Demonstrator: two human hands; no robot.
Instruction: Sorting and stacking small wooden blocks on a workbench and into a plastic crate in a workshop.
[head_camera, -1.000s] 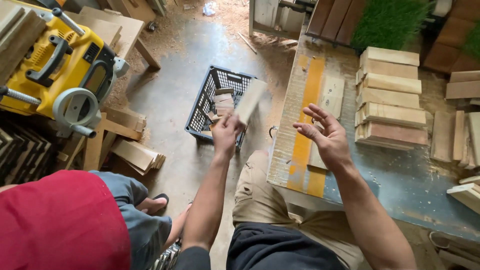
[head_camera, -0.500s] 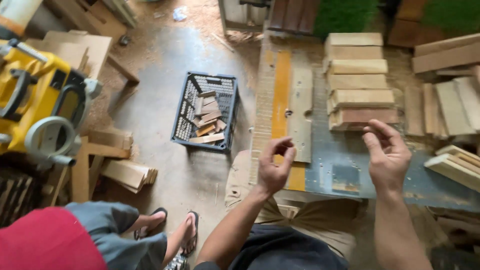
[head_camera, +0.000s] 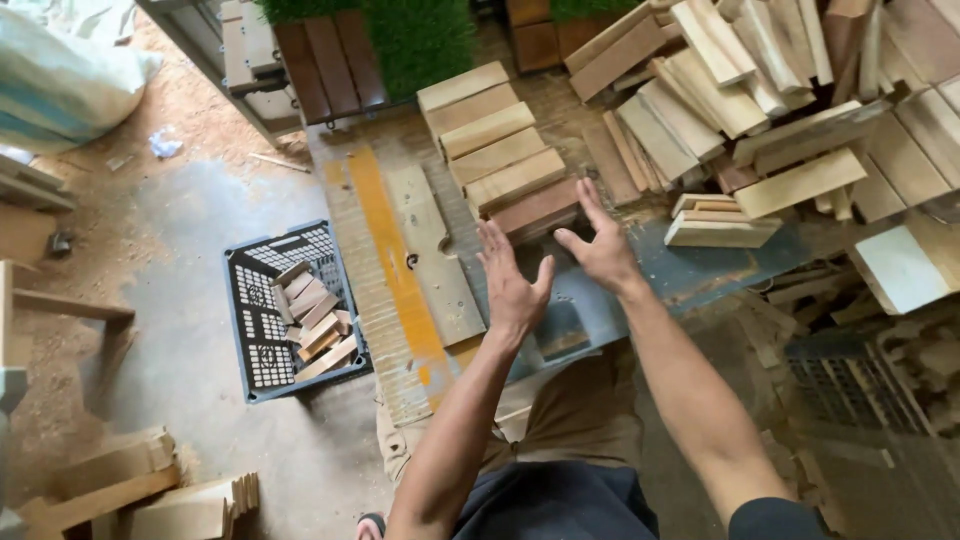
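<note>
Both hands, the left hand (head_camera: 512, 285) and right hand (head_camera: 600, 250), hover open and empty before a reddish-brown, flat rectangular wood block (head_camera: 538, 213) on the worktop (head_camera: 640, 270).

Pale tan wood blocks (head_camera: 490, 135) line up in a row, and the nearest one (head_camera: 540, 212) runs reddish-brown. The worktable (head_camera: 700, 265) shows worn blue-grey — with an orange-yellow stripe (head_camera: 385, 250) down the pale board beside it. A black lattice-patterned crate (head_camera: 262, 345) holds tan and brown offcuts (head_camera: 315, 320). Green artificial turf (head_camera: 410, 40) sits up top, next to dark brown slats (head_camera: 320, 55).
</note>
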